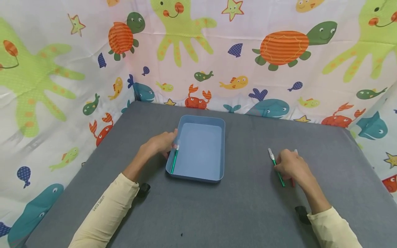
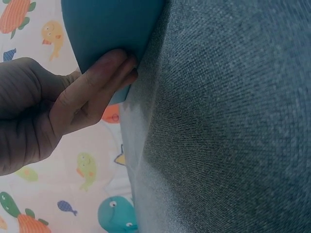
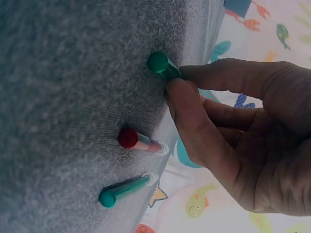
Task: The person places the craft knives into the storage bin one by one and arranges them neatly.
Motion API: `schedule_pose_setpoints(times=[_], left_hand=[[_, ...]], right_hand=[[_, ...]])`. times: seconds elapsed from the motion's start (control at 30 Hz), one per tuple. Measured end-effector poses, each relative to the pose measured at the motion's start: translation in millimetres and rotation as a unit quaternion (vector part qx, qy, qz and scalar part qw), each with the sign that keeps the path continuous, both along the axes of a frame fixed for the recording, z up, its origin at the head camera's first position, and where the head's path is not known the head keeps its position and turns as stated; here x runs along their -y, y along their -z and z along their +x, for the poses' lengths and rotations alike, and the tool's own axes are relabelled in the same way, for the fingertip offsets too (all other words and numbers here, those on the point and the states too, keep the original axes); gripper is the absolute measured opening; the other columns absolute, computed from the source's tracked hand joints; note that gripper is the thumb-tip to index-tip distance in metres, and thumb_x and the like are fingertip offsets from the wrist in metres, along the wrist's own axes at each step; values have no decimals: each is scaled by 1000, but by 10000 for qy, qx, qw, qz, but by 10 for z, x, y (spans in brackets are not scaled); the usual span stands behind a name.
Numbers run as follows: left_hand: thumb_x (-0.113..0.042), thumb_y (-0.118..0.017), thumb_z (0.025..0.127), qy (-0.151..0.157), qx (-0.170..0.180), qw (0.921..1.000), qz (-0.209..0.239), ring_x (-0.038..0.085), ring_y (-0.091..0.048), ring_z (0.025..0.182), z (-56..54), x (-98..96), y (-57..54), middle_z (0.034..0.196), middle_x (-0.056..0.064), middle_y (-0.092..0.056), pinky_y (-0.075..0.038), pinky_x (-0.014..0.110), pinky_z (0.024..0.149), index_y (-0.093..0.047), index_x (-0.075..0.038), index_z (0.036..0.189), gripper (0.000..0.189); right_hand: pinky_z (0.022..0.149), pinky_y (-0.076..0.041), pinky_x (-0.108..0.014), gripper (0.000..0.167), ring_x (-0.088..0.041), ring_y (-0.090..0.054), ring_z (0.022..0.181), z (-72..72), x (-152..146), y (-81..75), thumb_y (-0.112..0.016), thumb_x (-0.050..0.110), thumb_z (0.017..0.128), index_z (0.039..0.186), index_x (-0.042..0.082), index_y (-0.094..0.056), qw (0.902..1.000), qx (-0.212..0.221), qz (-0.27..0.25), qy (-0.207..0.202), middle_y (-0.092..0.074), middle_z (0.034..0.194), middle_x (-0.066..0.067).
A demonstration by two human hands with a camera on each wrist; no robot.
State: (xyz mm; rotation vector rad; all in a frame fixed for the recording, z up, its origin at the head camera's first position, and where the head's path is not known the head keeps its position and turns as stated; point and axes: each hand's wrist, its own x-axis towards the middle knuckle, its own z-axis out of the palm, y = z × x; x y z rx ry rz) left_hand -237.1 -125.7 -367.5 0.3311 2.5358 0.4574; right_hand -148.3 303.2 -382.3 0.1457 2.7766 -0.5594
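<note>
A blue rectangular tray [image 1: 201, 148] stands on the table with a green pen [image 1: 174, 161] lying along its inner left side. My left hand [image 1: 162, 143] grips the tray's left wall; in the left wrist view its fingers [image 2: 99, 82] lie against the outer face. To the right of the tray, my right hand [image 1: 291, 165] pinches another green pen [image 1: 279, 172] with a pale cap between thumb and fingers. Beside it lie a red pen [image 3: 141, 141] and one more green pen [image 3: 126, 190] on the cloth. In the head view the right hand mostly hides these two.
Grey cloth [image 1: 248, 213] covers the table. A curtain [image 1: 211, 65] printed with sea animals rises along the back and both sides. A dark speck [image 1: 181, 234] lies near the front edge. Black devices [image 1: 144, 189] sit under both wrists.
</note>
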Motion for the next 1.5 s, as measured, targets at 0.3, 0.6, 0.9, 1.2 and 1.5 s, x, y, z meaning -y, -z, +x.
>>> schedule_pose_setpoints(times=[0.3,0.6,0.9,1.2,1.5], left_hand=[[-12,-54,109,30,-34,10000,-14,19,-72,87,17,-10,4,126,19,-63,-44,55,117,-4,-6,168,78],[-13,-54,109,34,-17,10000,5,20,-72,90,18,-10,10,129,21,-62,-43,56,118,-4,-6,168,78],[-13,-52,110,-3,-60,10000,10,21,-72,94,36,-12,5,132,22,-63,-39,58,120,-4,-6,168,76],[-11,-53,109,-41,0,10000,-81,23,-72,97,40,-26,14,127,21,-63,-37,59,122,-3,-7,168,77],[-11,-50,110,-10,-35,10000,-42,24,-72,98,30,-30,11,130,21,-62,-39,59,120,-4,-6,168,74]], right_hand=[[54,-45,-33,18,-16,-63,61,23,-36,-11,-70,16,93,83,1,-67,9999,-24,-75,146,-60,71,-5],[55,-39,-33,26,-17,-52,65,49,23,-124,-69,24,93,75,6,-67,9997,-241,-16,51,-52,67,0],[61,-49,-32,19,-20,-61,73,61,141,-296,-68,16,91,92,-3,-68,9944,-725,-731,-249,-69,86,-13],[75,-65,-38,24,-18,-71,83,34,428,-431,-68,16,96,107,-5,-70,9769,-673,-2018,-227,-73,100,-17],[78,-65,-37,29,-22,-71,92,-100,831,-481,-73,17,96,114,-6,-70,9477,-895,-3060,130,-70,107,-15]])
